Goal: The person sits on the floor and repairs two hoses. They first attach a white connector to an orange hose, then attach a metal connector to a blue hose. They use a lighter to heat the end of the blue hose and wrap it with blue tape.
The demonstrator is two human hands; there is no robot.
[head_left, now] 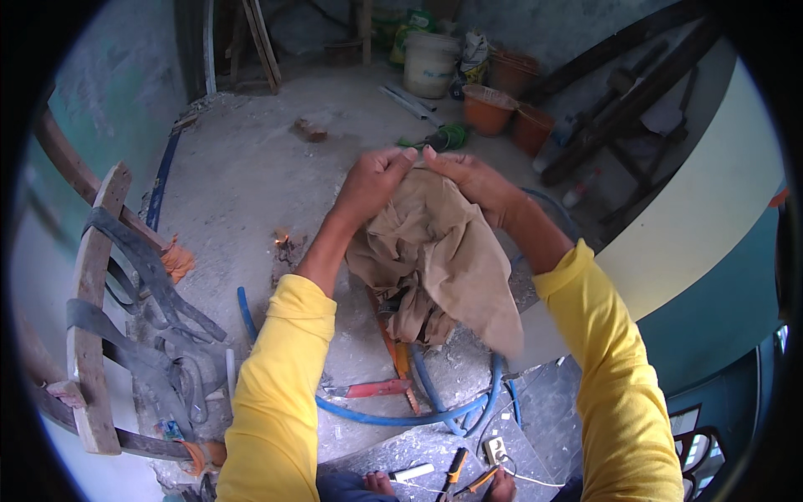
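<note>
A crumpled brown cloth (452, 234) hangs in loose folds in front of me, gathered at its top edge. My left hand (372, 182) is closed on that edge with the thumb on top. Close beside it, almost touching, my right hand (477, 186) pinches the same edge. The cloth's lower corner droops to the right, and dark openings show between its folds. Behind and below it, a red-handled tool (378, 389) and a long orange tool (393, 343) lie on the floor, partly hidden.
A blue hose (368, 418) coils below the cloth. Near my feet are a white socket block (495, 450) and orange-and-black hand tools (456, 464). Wooden boards with grey straps (150, 259) stand left. A white bucket (429, 65) and orange buckets (488, 110) stand at the back.
</note>
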